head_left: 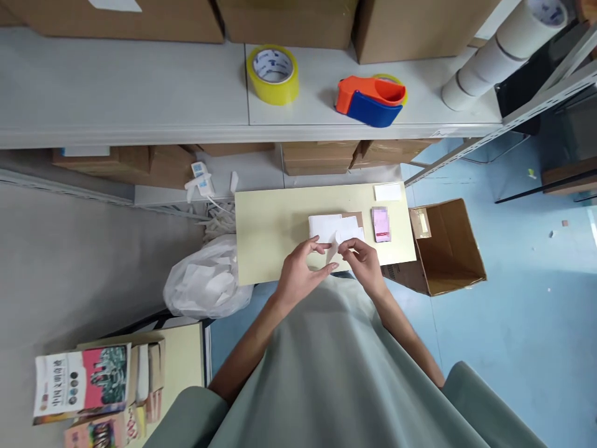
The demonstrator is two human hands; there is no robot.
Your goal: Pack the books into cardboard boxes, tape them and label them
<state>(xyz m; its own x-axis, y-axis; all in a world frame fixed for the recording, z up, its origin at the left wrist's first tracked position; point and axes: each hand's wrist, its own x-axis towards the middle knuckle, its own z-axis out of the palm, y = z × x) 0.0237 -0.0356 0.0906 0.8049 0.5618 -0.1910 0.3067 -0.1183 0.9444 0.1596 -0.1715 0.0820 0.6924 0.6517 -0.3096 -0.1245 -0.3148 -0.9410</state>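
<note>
A small white paper slip (333,247), folded or bent upright, is between my two hands over the pale yellow table. My right hand (364,264) is closed, its thumb and fingertips pinching the right edge of the slip. On the left side of the slip, my left hand (303,267) has its index finger and thumb against it, the other fingers curled. Just beyond the fingers lie white paper sheets (325,224), with a brown cardboard piece (353,218) partly under them. A pink-screened phone (381,224) rests to the right of the papers.
A white card (387,192) lies on the table (270,218). Above, a shelf (140,87) holds a yellow tape roll (275,90), an orange-blue tape dispenser (370,102) and white rolls (504,56). An open carton (454,249) stands right, a white plastic bag (208,280) and books (84,382) left.
</note>
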